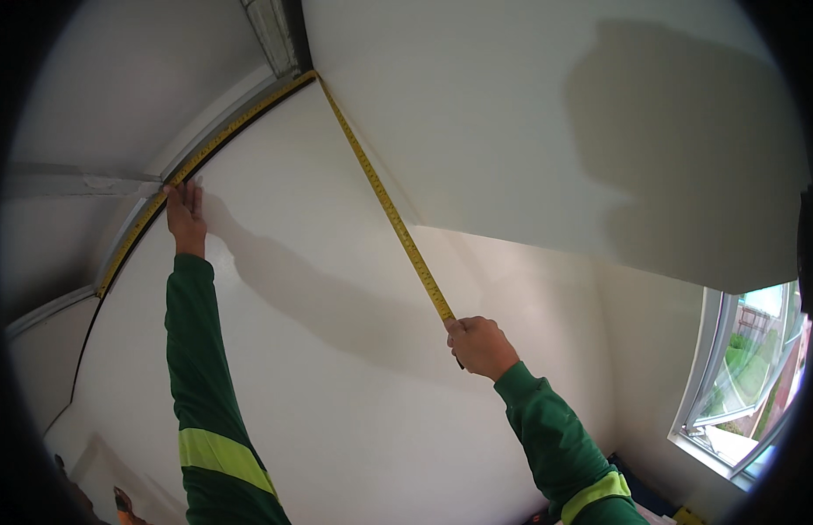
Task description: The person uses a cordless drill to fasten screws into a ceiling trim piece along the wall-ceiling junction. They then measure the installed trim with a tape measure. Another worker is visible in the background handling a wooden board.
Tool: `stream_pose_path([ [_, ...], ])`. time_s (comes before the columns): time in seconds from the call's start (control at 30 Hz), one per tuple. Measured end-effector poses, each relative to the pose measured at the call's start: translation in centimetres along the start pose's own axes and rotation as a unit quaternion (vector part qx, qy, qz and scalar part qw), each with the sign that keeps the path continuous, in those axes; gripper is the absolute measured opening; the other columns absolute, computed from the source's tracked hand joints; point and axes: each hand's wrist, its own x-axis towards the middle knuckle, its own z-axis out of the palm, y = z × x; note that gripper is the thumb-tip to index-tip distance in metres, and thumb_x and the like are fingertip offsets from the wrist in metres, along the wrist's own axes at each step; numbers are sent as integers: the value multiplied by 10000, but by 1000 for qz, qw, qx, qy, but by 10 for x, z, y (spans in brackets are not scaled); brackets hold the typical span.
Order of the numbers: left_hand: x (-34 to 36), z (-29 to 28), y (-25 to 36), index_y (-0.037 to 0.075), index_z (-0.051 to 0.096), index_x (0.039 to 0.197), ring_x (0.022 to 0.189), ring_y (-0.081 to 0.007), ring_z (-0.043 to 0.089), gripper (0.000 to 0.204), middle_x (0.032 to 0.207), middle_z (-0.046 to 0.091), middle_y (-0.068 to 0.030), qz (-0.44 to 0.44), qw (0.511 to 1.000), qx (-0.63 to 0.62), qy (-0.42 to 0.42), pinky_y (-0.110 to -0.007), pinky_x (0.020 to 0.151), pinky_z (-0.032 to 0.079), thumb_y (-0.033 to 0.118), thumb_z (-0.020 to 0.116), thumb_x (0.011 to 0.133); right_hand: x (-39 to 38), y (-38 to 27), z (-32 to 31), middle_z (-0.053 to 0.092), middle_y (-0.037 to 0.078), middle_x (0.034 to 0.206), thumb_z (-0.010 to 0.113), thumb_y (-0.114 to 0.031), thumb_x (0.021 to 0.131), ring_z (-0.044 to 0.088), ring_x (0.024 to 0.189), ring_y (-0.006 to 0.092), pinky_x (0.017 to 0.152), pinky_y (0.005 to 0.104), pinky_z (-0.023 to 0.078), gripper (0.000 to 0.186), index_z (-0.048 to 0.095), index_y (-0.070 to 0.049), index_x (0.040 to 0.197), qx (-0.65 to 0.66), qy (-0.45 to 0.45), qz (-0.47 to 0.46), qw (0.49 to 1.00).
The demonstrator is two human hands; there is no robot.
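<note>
A yellow tape measure blade (pixel 385 199) follows the top edge of the white wall, bends at the upper corner and slants down to my right hand (pixel 483 344). That hand is closed around its lower end; the case is mostly hidden in my fingers. Raised high on the left, my left hand (pixel 186 214) has its fingers stretched up flat against the wall's top edge, touching the blade there. A thin black strip (pixel 240 125) runs just under the blade along that edge.
Grey metal framing (pixel 83 182) and ceiling panels (pixel 153 66) lie above on the left. A white sloping surface (pixel 476 114) juts out at the upper right. At the right is an open window (pixel 743 376). Orange-and-black tool (pixel 125 506) shows at the lower left.
</note>
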Motion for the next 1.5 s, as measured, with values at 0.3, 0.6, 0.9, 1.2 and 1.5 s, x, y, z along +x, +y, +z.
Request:
stream_pose_path([
  [0.3, 22, -16, -3, 68, 524, 1447, 1349, -249, 601, 435, 1441, 560, -95, -25, 999, -25, 10, -403, 1194, 515, 364, 564, 1131, 4, 4, -2, 642, 68, 699, 519, -385, 1095, 595, 577, 182, 622, 377, 536, 496, 661, 20, 845, -21, 26, -26, 999],
  [0.6, 23, -20, -4, 34, 464, 1507, 1367, -267, 582, 519, 1473, 529, -114, -8, 1000, -16, 5, -417, 1223, 489, 354, 593, 1119, -9, -3, -8, 719, 201, 917, 487, -383, 1099, 672, 854, 377, 828, 480, 559, 467, 744, 3, 1045, -49, 15, -2, 999],
  [0.9, 33, -23, -8, 51, 494, 1462, 1316, -254, 624, 478, 1432, 559, -101, -10, 1000, -19, 10, -411, 1204, 508, 360, 603, 1114, -8, -1, -8, 628, 65, 654, 513, -365, 1096, 601, 550, 180, 599, 374, 532, 492, 667, 20, 831, -45, 38, -44, 997],
  [1.2, 22, -13, -4, 48, 474, 1484, 1324, -257, 619, 497, 1438, 558, -102, -7, 1000, -3, 5, -399, 1214, 500, 356, 601, 1115, -6, 1, -7, 635, 65, 688, 520, -354, 1092, 605, 571, 178, 609, 371, 536, 477, 668, 31, 853, -38, 32, -46, 998],
  [1.5, 33, -23, -9, 43, 450, 1521, 1328, -256, 606, 489, 1458, 544, -113, -15, 1000, -18, 4, -399, 1181, 516, 331, 554, 1140, -14, -8, -13, 722, 192, 886, 488, -386, 1092, 675, 833, 382, 813, 479, 562, 468, 750, -5, 1016, -63, 4, -4, 998],
])
